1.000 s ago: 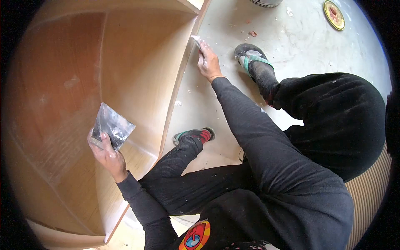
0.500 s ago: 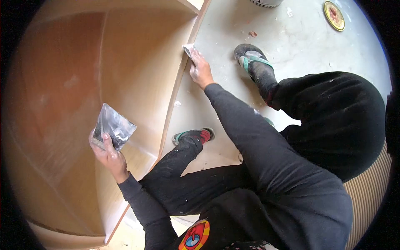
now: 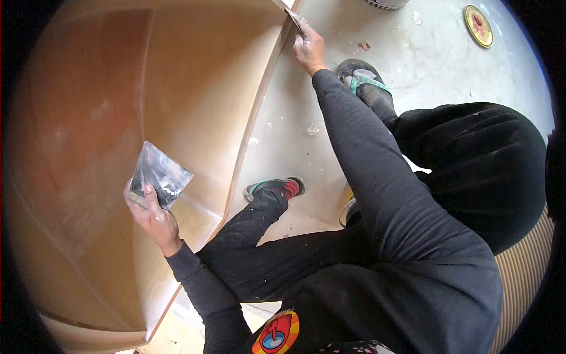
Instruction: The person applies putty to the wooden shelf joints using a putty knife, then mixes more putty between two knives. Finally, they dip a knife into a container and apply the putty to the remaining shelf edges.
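Observation:
My left hand [image 3: 154, 219] is closed around the lower edge of a flat, square metal putty plate [image 3: 164, 174], its thumb on the top face. White and dark smears cover that plate. Up at the top, my right hand [image 3: 310, 51] grips a putty knife [image 3: 294, 21], seen nearly edge-on. Its blade touches or lies very close to the front edge of a wooden cabinet panel [image 3: 266, 71]. Whitish residue coats the fingers of both hands.
The open wooden cabinet [image 3: 200, 88] fills the left side, with pale patches on its boards. My feet in sandals [image 3: 361, 76] stand on a grey, spotted floor [image 3: 295, 159]. A round lid [image 3: 478, 26] and a tub [image 3: 386, 3] lie at the top right.
My right hand has slid the putty knife up along the cabinet's front edge, toward the top of the view. The left hand and its plate have hardly moved.

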`<state>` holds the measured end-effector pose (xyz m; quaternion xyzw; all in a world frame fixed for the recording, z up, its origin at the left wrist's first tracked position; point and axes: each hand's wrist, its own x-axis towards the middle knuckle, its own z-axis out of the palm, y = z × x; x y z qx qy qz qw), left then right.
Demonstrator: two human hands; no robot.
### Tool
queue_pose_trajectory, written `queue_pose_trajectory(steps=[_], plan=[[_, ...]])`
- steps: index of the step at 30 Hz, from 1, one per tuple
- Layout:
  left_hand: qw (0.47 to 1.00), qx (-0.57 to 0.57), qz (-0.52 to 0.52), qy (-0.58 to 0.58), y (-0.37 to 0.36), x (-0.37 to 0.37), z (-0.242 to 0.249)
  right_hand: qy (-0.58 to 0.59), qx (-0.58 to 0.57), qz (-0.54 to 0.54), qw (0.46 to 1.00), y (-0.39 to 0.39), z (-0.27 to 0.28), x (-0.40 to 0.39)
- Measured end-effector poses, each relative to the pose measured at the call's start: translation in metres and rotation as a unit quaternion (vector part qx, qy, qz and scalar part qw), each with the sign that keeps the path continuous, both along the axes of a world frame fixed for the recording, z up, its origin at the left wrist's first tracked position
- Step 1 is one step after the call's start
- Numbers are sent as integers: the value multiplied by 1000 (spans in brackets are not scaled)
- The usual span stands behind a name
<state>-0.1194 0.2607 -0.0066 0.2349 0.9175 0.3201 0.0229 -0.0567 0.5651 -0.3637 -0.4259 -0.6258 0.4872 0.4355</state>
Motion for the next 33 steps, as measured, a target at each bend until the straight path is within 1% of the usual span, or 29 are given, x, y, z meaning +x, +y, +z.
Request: queue_pose_trajectory(steps=[2, 4, 8, 10, 14, 16, 20, 22, 23, 25, 26, 27, 28, 29, 30, 31, 33], plan=[[1000, -2, -7, 6, -1, -2, -1, -15, 0, 10, 1000, -6, 3, 2], [1000, 23, -6, -19, -2, -2, -1, -8, -33, 23, 999, -18, 7, 1], [999, 37, 3, -17, 1, 0, -1, 1, -58, 39, 998, -44, -6, 1], [1000, -4, -1, 5, 2, 2, 2, 4, -59, 38, 998, -59, -3, 1], [1000, -6, 9, -16, 4, 3, 4, 8, -93, 52, 994, -86, 5, 5], [999, 21, 11, -34, 3, 2, 2, 1, -129, 69, 989, -101, 8, 6], [996, 56, 9, -72, 1, -5, 2, 10, -146, 85, 986, -133, 14, 5], [963, 166, 41, -210, -3, -13, -1, -1, -147, 97, 984, -148, 20, 8], [962, 170, 39, -211, -5, -15, -4, -7, -153, 112, 982, -154, 24, 10], [914, 255, 89, -303, -6, -16, -8, -15, -155, 118, 981, -160, 26, 18], [891, 290, 94, -336, -5, -13, -7, -9, -168, 153, 974, -158, 28, 26], [893, 292, 90, -331, -10, -15, -10, -5, -175, 187, 967, -154, 32, 32], [865, 313, 112, -376, -19, -17, -13, 3, -175, 187, 967, -148, 35, 42], [834, 332, 133, -420, -30, -23, -16, -9, -256, 292, 921, -135, 42, 52], [778, 361, 54, -511, -36, -28, -15, -22, -329, 393, 858, -126, 50, 57], [779, 365, 49, -507, -42, -28, -18, -19, -323, 394, 860, -123, 61, 58], [799, 370, 91, -464, -31, -18, -21, 40, -373, 398, 837, -130, 88, 49]])
